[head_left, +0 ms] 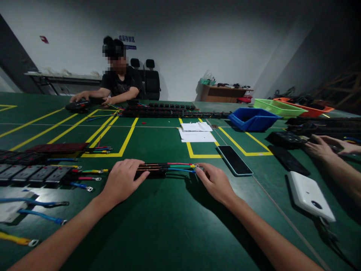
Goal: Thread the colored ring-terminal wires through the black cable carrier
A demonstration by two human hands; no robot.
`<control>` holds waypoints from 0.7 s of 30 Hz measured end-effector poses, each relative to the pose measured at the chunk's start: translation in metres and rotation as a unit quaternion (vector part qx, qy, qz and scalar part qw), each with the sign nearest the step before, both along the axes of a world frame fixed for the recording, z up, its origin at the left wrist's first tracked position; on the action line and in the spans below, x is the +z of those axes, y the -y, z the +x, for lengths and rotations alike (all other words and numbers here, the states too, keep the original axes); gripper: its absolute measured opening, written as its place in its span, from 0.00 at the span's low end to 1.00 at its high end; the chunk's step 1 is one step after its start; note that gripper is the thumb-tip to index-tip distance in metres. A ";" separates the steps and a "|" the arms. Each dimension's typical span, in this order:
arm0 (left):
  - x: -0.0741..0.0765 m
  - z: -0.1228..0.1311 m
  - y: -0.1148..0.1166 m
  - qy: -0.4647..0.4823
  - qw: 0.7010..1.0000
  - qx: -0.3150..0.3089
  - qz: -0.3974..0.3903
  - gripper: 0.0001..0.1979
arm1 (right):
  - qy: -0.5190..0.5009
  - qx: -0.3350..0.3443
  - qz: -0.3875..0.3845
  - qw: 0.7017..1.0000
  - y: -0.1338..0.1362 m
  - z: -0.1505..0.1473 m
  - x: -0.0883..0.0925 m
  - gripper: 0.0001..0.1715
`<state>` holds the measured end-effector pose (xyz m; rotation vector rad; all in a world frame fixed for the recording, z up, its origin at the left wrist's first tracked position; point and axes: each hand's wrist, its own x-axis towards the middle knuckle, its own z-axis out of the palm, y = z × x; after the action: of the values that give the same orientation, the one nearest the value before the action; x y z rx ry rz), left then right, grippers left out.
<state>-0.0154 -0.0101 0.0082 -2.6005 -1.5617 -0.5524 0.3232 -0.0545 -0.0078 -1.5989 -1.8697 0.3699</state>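
Observation:
A black strip with copper bars [154, 168] lies on the green table, and red, green and blue wires [180, 165] run out of its right end. My left hand [124, 174] is wrapped over the strip's left end. With fingertips and thumb pinched together, my right hand [214, 178] holds the wires by their metal ring terminals [196, 166]. To the left of my left hand lie power strips with black sockets [36, 174]. Their coloured wires end in ring terminals [89, 189].
A phone [235, 161], papers [196, 131] and a blue bin [254, 119] lie beyond my right hand. A white device [311, 195] with a cable sits at right, near another person's hands [324, 148]. Across the table a person [121, 82] works by more strips [169, 112].

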 end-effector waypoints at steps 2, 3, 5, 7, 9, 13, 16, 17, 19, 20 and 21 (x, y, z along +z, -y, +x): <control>0.000 0.000 0.000 0.000 1.000 0.000 0.000 0.25 | -0.010 -0.013 0.021 1.000 0.001 0.000 0.001 0.25; 0.000 0.000 0.000 -0.001 1.000 -0.001 0.000 0.24 | -0.015 -0.019 0.032 0.999 0.001 0.001 0.001 0.26; -0.001 0.000 0.000 0.000 1.000 0.000 0.003 0.24 | -0.011 -0.020 0.040 0.999 0.001 0.001 0.001 0.26; -0.001 0.000 -0.001 0.000 1.000 0.000 0.006 0.24 | 0.007 -0.004 0.019 1.000 0.000 0.002 -0.001 0.25; -0.001 0.000 -0.001 0.002 1.000 0.000 0.008 0.24 | 0.022 0.005 -0.002 1.000 0.000 0.002 -0.001 0.24; -0.001 0.000 -0.001 0.006 1.000 -0.003 0.006 0.24 | 0.003 -0.021 0.033 0.999 0.001 0.000 0.000 0.25; 0.000 0.000 0.000 0.006 1.000 0.001 0.003 0.24 | 0.009 -0.005 0.033 0.999 0.002 -0.001 0.002 0.23; 0.000 0.000 0.000 0.006 1.000 0.002 0.003 0.24 | 0.018 0.004 0.021 1.000 0.003 -0.001 0.002 0.23; 0.000 0.000 0.001 0.006 1.000 0.003 0.003 0.23 | 0.025 0.008 0.008 1.000 0.003 -0.002 0.001 0.22; 0.000 0.000 0.001 0.007 1.000 0.002 0.003 0.23 | 0.023 0.002 0.010 1.000 0.003 -0.002 0.000 0.22; 0.000 0.000 0.001 0.009 1.000 0.002 0.004 0.23 | 0.018 -0.006 0.017 1.000 0.003 -0.002 0.000 0.23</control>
<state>-0.0154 -0.0108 0.0085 -2.5941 -1.5649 -0.5808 0.3215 -0.0574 -0.0079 -1.6042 -1.8816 0.3046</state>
